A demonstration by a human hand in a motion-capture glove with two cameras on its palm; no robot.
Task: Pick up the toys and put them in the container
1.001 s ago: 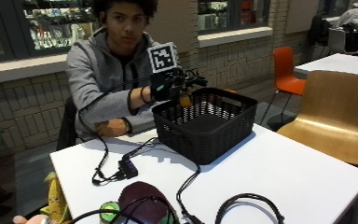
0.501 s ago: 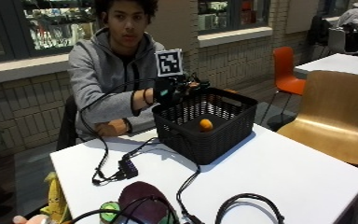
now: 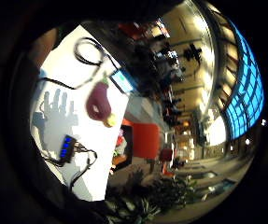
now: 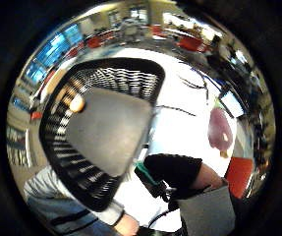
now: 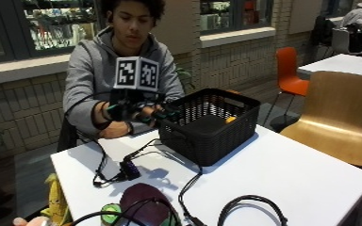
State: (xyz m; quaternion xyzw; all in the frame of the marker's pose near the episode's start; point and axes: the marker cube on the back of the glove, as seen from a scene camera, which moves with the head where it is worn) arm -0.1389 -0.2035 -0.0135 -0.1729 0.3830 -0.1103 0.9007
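A black mesh basket (image 5: 200, 141) stands on the white table (image 5: 294, 174) in front of the person. A small orange toy (image 5: 230, 119) lies inside it, and it also shows on the basket's floor in the thumb side palm view (image 4: 76, 103). My gloved right hand (image 5: 137, 110) hovers over the table just beside the basket's near-left corner, fingers spread, holding nothing. A purple eggplant toy (image 5: 146, 200) lies near the table's front edge, with a cable across it, and is seen from above too (image 3: 98, 103). A yellow toy (image 5: 55, 200) sits at the table's left edge.
A green object (image 5: 112, 212) lies beside the eggplant. Black cables (image 5: 250, 207) loop over the front of the table, and a small black box (image 5: 129, 169) lies below the hand. The person's bare left hand (image 5: 115, 129) rests on the table. A wooden chair (image 5: 334, 117) stands at the right.
One second ago the hand held the orange toy over the basket. The toy dropped inside. The hand has since moved left and down, away from the basket, with nothing in it.
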